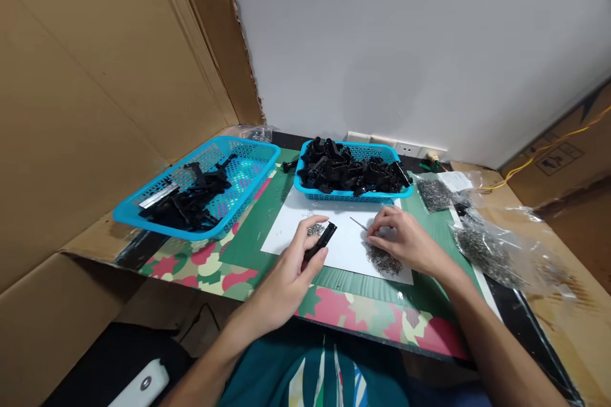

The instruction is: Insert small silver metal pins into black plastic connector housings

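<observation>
In my left hand (pixel 293 267) is a slim black plastic part (pixel 324 240), tilted up and to the right, gripped between thumb and fingers. My right hand (pixel 396 234) pinches a thin metal rod (pixel 358 223), whose tip points left toward the black part without touching it. Just below the right fingers lies a pile of small metal pieces (pixel 383 261) on a white sheet of paper (pixel 351 254). A smaller heap of metal pieces (pixel 316 229) shows behind the left fingers, partly hidden by them.
A blue basket (pixel 353 195) heaped with black parts stands at the back. Another blue basket (pixel 191 233) at left holds fewer black parts. Clear bags of metal pieces (pixel 434 194) lie at right. Cardboard (pixel 109 63) walls the left side; a yellow cable (pixel 548 152) hangs at right.
</observation>
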A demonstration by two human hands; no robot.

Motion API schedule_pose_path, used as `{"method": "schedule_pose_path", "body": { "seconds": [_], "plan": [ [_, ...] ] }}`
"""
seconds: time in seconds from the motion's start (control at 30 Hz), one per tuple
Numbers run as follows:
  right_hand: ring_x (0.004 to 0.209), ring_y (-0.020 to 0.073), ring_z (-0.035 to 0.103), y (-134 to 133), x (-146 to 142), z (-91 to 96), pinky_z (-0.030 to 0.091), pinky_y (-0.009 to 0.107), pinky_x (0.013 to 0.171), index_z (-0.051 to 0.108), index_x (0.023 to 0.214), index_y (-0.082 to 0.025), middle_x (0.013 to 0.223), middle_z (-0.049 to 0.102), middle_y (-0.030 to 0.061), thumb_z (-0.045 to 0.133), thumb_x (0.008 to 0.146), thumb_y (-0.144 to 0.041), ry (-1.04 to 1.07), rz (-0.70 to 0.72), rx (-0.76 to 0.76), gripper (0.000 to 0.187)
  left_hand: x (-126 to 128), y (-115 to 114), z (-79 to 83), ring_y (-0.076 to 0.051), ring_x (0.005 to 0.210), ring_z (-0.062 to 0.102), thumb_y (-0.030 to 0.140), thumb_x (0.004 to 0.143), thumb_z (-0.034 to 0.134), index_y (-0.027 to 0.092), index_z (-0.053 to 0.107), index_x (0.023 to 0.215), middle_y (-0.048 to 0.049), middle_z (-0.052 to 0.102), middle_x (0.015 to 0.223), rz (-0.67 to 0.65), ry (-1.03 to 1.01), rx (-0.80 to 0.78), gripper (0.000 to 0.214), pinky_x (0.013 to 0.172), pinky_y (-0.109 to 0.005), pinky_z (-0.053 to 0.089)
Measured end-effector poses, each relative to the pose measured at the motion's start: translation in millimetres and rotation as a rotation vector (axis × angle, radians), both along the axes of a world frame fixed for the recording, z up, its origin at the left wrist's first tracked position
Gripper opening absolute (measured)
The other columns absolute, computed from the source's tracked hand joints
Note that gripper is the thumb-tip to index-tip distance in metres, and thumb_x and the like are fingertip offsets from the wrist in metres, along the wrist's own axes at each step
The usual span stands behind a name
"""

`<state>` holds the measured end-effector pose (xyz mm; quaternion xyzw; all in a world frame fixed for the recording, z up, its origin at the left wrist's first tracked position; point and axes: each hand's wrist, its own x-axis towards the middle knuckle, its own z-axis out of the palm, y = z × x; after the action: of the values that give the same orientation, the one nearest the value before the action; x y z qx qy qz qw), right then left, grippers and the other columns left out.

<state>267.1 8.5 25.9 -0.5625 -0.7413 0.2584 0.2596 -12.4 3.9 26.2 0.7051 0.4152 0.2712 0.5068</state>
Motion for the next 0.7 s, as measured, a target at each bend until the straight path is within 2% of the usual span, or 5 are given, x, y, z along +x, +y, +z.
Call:
{"method": "schedule_pose_path", "body": {
  "seconds": [0.1,0.17,0.27,0.5,0.7],
  "plan": [
    [0.103,0.0282,0.061,2,-2,-2.7,0.042,0.045,0.093,0.081,0.090,-0.025,0.104,0.069,0.0064,0.078,0.093,-0.022,-0.074,-0.013,-0.004,0.005,4,-5,-4.2,-0.019,0.086,0.062,0.047,0.111,0.043,0.030,0.052,0.139,-0.0019,0.066,0.103,-0.044,0.108,0.042,0.034,0.078,-0.028,0.049],
    [0.105,0.0281,0.059,2,-2,-4.9,0.040,0.045,0.095,0.080,0.091,-0.026,0.106,0.068,0.0056,0.077,0.094,-0.022,-0.117,-0.018,-0.002,0.007,5,-5,-3.7,-0.019,0.087,0.060,0.045,0.111,0.041,0.027,0.061,0.123,-0.0017,0.066,0.102,-0.092,0.151,0.080,0.028,0.078,-0.029,0.047],
    [0.104,0.0273,0.056,3,-3,-7.6,0.038,0.044,0.092,0.077,0.090,-0.025,0.106,0.067,0.0053,0.071,0.099,-0.021,-0.173,0.003,0.000,0.011,8,-5,-1.9,-0.019,0.090,0.060,0.041,0.112,0.040,0.025,0.064,0.108,-0.0011,0.065,0.100,-0.117,0.153,0.109,0.029,0.085,-0.030,0.046],
    [0.102,0.0256,0.053,-1,-7,-7.2,0.036,0.041,0.089,0.068,0.090,-0.022,0.105,0.065,0.0052,0.059,0.104,-0.016,-0.229,0.052,0.018,0.017,14,-7,-5.4,-0.020,0.096,0.061,0.038,0.113,0.039,0.025,0.064,0.109,-0.0013,0.065,0.102,-0.111,0.133,0.168,0.028,0.088,-0.031,0.044],
    [0.102,0.0260,0.055,0,-6,-2.9,0.035,0.043,0.091,0.073,0.095,-0.023,0.108,0.064,0.0062,0.059,0.106,-0.025,-0.222,-0.002,0.012,0.018,12,-4,-6.9,-0.020,0.093,0.062,0.038,0.111,0.043,0.025,0.066,0.108,-0.0018,0.067,0.104,-0.092,0.103,0.168,0.027,0.087,-0.031,0.046]
  ]
}}
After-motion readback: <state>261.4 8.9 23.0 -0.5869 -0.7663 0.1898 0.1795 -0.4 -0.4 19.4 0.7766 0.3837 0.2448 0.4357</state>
